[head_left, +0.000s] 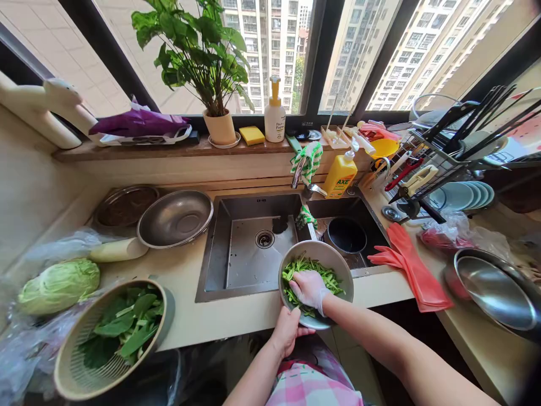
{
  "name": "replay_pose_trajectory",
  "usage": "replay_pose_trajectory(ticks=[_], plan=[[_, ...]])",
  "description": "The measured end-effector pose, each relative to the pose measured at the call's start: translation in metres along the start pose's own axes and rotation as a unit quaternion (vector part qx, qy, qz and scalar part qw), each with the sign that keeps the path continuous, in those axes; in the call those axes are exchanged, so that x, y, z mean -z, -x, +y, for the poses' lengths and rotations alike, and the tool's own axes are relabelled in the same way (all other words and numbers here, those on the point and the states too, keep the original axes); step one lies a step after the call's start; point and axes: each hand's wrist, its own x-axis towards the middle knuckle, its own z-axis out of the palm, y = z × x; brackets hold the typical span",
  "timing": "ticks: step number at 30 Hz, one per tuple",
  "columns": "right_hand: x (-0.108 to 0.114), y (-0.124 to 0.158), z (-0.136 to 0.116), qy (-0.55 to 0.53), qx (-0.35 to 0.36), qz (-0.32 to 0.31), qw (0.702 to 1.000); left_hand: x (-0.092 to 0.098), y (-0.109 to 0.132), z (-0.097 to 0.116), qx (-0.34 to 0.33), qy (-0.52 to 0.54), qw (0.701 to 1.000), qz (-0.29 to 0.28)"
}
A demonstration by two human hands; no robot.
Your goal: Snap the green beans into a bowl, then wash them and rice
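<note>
A grey metal bowl (346,276) sits at the front edge of the counter, by the sink, tilted towards me. Chopped green vegetable pieces (327,273) lie in it. My left hand (287,331) is bare and closed on the bowl's near rim, thumb on top and fingers underneath. My right hand (310,287), in a thin clear glove, is down in the bowl with its fingers curled into the greens; the fingertips are partly hidden among them.
The double sink (249,254) lies behind the bowl, with a black pot (347,235) in its right basin. Pink rubber gloves (416,270) lie at right. At left are a leafy-green colander (67,361), a cabbage (59,286) and a metal pan (175,219). A knife rack (439,152) stands at back right.
</note>
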Motion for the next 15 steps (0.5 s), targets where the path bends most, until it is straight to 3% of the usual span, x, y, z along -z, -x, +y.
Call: replay_pose_trajectory(ticks=[4, 7, 11, 15], plan=[[0.012, -0.014, 0.007, -0.024, -0.041, -0.039, 0.998, -0.004, 0.001, 0.003, -0.010, 0.012, 1.000, 0.011], [0.031, -0.010, 0.015, -0.017, -0.019, -0.066, 0.998, -0.004, 0.002, 0.005, -0.018, 0.029, 0.999, -0.001], [0.058, -0.007, 0.025, 0.048, 0.005, -0.014, 0.999, -0.002, -0.001, 0.003, -0.023, 0.032, 0.999, 0.001], [0.061, -0.022, 0.028, 0.063, 0.053, 0.001, 0.997, -0.003, -0.002, 0.000, -0.025, 0.039, 0.999, 0.010]])
